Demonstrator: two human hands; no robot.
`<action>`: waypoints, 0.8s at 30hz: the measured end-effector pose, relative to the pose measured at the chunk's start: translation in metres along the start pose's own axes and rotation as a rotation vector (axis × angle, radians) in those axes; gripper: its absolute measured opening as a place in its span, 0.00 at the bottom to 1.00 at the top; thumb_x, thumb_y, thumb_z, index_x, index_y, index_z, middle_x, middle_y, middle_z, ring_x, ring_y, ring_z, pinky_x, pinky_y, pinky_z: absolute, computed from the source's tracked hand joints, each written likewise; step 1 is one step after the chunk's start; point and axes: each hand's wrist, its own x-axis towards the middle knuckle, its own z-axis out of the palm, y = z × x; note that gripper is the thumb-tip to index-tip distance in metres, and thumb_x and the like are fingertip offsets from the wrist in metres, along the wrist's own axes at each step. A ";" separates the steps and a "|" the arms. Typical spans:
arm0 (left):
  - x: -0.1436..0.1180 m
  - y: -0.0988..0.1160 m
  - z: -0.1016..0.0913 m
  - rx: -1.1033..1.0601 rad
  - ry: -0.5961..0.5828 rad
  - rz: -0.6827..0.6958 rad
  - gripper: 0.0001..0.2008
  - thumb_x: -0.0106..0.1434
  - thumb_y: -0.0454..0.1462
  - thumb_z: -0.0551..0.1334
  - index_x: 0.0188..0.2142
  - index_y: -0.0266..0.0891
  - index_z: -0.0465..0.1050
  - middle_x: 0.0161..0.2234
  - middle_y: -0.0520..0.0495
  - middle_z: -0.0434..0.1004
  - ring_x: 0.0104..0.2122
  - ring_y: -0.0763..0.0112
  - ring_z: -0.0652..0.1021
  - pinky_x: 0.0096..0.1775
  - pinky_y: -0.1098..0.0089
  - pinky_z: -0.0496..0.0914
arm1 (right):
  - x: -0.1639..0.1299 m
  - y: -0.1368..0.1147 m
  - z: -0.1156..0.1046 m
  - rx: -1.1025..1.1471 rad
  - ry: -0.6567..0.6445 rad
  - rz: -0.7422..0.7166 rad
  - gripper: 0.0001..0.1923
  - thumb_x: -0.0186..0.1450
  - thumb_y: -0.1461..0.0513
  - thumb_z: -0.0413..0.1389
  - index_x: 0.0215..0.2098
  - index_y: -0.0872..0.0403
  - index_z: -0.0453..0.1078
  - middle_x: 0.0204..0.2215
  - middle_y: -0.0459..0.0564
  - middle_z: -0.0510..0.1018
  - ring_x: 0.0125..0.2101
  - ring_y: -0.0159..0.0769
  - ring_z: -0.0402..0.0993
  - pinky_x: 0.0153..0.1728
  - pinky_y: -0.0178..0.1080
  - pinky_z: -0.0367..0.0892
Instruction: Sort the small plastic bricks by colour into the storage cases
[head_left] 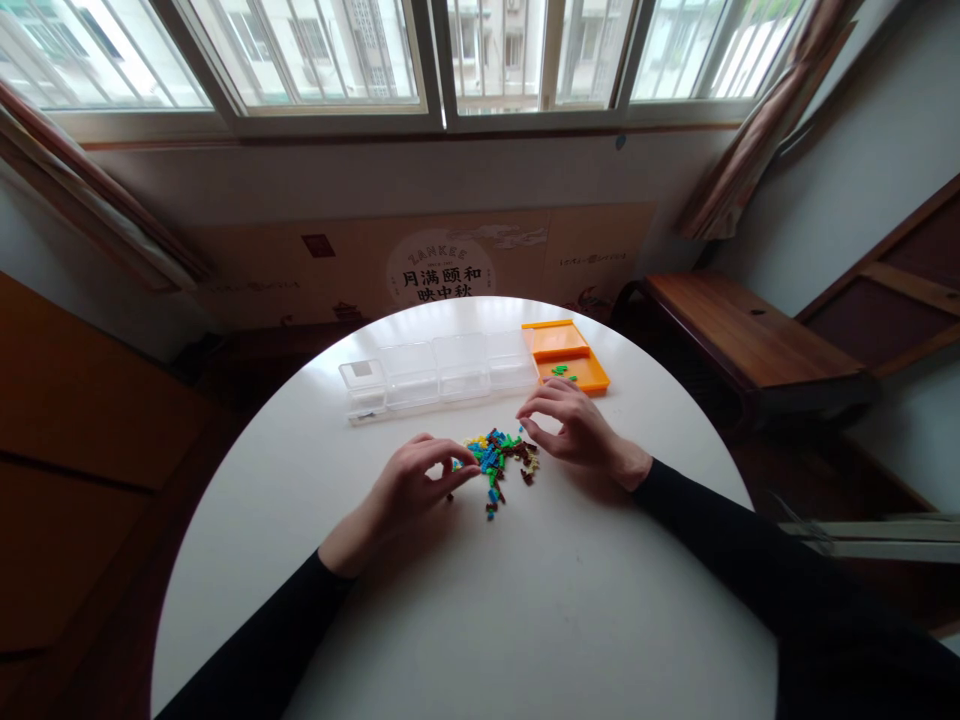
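Observation:
A small heap of tiny building bricks (499,458), blue, green, yellow and brown, lies in the middle of a round white table (465,600). My left hand (420,482) rests at the heap's left edge, fingertips pinched together at the bricks. My right hand (574,428) hovers at the heap's right edge, thumb and forefinger close together over the pieces. Whether either hand grips a brick is too small to tell. Both arms wear black sleeves.
Behind the heap stands a row of clear plastic boxes (435,375). To their right lies an orange tray (566,355) with a few green pieces in it. A wooden bench (739,335) stands at the right, a window behind.

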 end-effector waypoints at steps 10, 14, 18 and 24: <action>0.002 0.005 0.010 -0.168 0.131 -0.206 0.05 0.71 0.40 0.73 0.44 0.42 0.87 0.37 0.50 0.89 0.29 0.73 0.80 0.35 0.72 0.74 | 0.002 -0.018 0.016 0.114 -0.083 -0.193 0.03 0.74 0.62 0.63 0.45 0.48 0.79 0.38 0.47 0.85 0.40 0.40 0.79 0.58 0.50 0.71; 0.002 0.008 0.012 -0.193 0.148 -0.255 0.05 0.70 0.40 0.75 0.43 0.44 0.88 0.36 0.49 0.89 0.29 0.72 0.80 0.35 0.71 0.74 | 0.003 -0.022 0.020 0.106 -0.077 -0.217 0.02 0.75 0.60 0.63 0.44 0.48 0.79 0.38 0.46 0.85 0.40 0.39 0.80 0.62 0.51 0.70; 0.003 0.009 0.014 -0.293 0.135 -0.285 0.06 0.70 0.42 0.74 0.43 0.43 0.89 0.39 0.46 0.89 0.32 0.71 0.80 0.33 0.71 0.71 | 0.004 -0.023 0.024 0.106 -0.064 -0.217 0.03 0.76 0.58 0.63 0.44 0.48 0.79 0.36 0.46 0.85 0.38 0.37 0.81 0.64 0.50 0.70; 0.003 0.010 0.017 -0.321 0.116 -0.351 0.07 0.68 0.42 0.75 0.42 0.42 0.88 0.36 0.48 0.88 0.29 0.72 0.77 0.31 0.72 0.68 | 0.004 -0.023 0.026 0.121 -0.059 -0.215 0.05 0.76 0.56 0.64 0.45 0.48 0.79 0.36 0.46 0.86 0.37 0.36 0.82 0.65 0.49 0.70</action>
